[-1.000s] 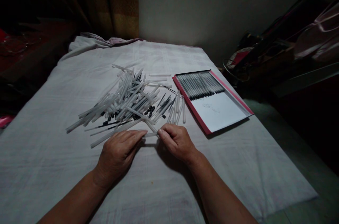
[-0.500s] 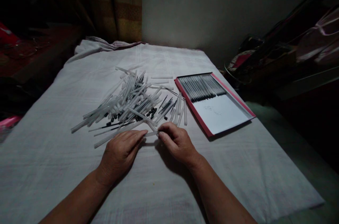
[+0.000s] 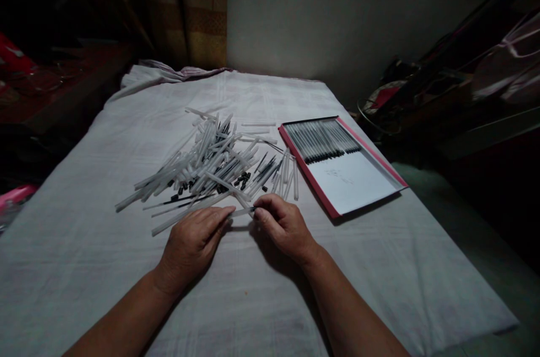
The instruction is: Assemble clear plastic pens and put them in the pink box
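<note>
left hand (image 3: 194,238) opposite right hand (image 3: 283,227); pale tube (image 3: 242,212) between their fingertips

The cloth-covered table (image 3: 422,267) is backed by a grey wall (image 3: 320,19), beside which a brown patterned curtain (image 3: 206,19) is hung. Left of the table, a red object (image 3: 14,56) is set on a dark reddish surface (image 3: 101,64); lower, something pink (image 3: 17,195) is seen. Right of the table, a pale pinkish bag (image 3: 504,78) is half lost in shadow.
</note>
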`<state>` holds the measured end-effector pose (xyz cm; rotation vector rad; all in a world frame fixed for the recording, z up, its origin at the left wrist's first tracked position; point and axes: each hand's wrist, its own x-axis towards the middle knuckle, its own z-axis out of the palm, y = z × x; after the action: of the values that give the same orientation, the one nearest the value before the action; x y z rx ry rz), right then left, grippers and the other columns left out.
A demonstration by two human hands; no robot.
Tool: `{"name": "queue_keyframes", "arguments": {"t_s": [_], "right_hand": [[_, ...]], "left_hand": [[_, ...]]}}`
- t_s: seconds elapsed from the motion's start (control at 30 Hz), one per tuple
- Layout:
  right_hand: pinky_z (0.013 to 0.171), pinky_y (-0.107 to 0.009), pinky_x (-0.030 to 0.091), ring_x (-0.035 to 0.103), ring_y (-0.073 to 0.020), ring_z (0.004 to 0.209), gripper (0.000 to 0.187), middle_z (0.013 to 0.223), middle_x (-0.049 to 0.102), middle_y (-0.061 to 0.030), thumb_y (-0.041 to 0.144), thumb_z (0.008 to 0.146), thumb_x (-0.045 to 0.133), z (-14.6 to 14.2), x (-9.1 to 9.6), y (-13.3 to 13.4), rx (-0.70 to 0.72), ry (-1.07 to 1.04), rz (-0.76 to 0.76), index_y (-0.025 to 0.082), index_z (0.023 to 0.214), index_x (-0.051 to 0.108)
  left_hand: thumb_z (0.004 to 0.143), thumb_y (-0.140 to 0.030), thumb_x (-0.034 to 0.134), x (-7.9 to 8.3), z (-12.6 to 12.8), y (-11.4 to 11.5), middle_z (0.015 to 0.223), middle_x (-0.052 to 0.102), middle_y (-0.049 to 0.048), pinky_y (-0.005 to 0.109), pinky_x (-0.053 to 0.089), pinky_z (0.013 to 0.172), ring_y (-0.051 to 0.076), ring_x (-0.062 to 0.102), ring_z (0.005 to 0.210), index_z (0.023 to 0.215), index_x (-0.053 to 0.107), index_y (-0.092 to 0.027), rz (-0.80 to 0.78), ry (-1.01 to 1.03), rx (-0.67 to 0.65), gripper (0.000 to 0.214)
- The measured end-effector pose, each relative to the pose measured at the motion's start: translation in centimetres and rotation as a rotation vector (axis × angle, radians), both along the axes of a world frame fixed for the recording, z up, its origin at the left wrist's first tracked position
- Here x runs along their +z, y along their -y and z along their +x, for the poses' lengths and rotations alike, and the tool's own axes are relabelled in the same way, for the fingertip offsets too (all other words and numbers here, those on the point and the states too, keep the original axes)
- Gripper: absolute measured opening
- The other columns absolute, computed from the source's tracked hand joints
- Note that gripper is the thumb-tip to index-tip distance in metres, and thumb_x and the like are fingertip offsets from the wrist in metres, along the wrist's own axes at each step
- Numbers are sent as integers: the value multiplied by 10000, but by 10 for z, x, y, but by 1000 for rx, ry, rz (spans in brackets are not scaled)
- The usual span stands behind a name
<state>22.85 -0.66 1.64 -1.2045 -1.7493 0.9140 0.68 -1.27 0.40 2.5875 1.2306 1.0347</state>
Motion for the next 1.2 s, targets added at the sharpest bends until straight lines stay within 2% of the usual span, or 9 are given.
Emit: {"name": "queue_keyframes", "arguments": {"t_s": [0.1,0.27,0.4,0.47,0.67,0.77,0.87,1.03,1.2], "right_hand": [[612,-239,454,614,-134,637,171,695,651,-1,293,929,526,0,-1,0,-14,34,-7,203,814,615],[658,-249,483,641,-143,704,137,809,691,-18,254,899,568,2,-1,0,18,0,32,201,1009,628],[659,-246,478,638,-142,710,79,791,687,-16,232,892,567,2,0,0,11,22,46,200,902,639],[646,-245,471,634,-140,683,114,741,671,-8,254,909,553,2,0,-1,5,32,23,202,845,631],[648,-246,484,632,-140,679,128,773,677,-7,238,882,585,3,-1,0,25,-3,18,199,997,625],[663,-247,483,635,-140,702,74,783,681,-12,231,882,571,2,0,0,10,23,38,204,911,633],[632,-241,467,621,-133,652,120,712,659,0,272,908,552,3,1,-1,5,34,7,205,839,624],[634,-243,472,624,-134,669,103,764,674,-2,249,876,590,4,0,-1,35,-3,2,206,965,620],[640,-256,468,628,-143,681,102,737,666,-5,274,902,561,4,1,-1,13,36,-14,210,852,621]], "left_hand": [[965,-228,555,-1,0,0,1005,770,68,310,560,804,195,726,906,1160,645,-183,7,1,-3,220],[961,-233,562,-2,0,0,1017,770,72,310,559,812,195,727,914,1163,649,-180,-2,6,-2,226],[963,-237,557,-1,-1,0,1014,770,71,307,559,802,194,727,911,1157,651,-182,-2,-4,-5,222],[962,-233,557,0,0,0,1008,771,70,304,559,798,192,727,903,1154,652,-183,2,-5,-4,220],[961,-218,554,1,1,1,1000,772,73,308,559,799,194,728,898,1152,648,-179,19,0,-3,216],[954,-212,564,1,0,0,992,773,74,314,562,802,197,729,896,1147,653,-175,17,2,-4,216],[954,-216,564,1,0,0,988,775,70,309,564,794,193,732,888,1144,657,-180,12,15,-7,215],[955,-230,557,1,0,0,989,777,66,318,572,792,198,735,889,1146,666,-204,-8,28,4,221],[960,-234,548,1,0,1,994,778,73,325,578,791,204,738,890,1146,662,-205,-12,9,2,220]]}}
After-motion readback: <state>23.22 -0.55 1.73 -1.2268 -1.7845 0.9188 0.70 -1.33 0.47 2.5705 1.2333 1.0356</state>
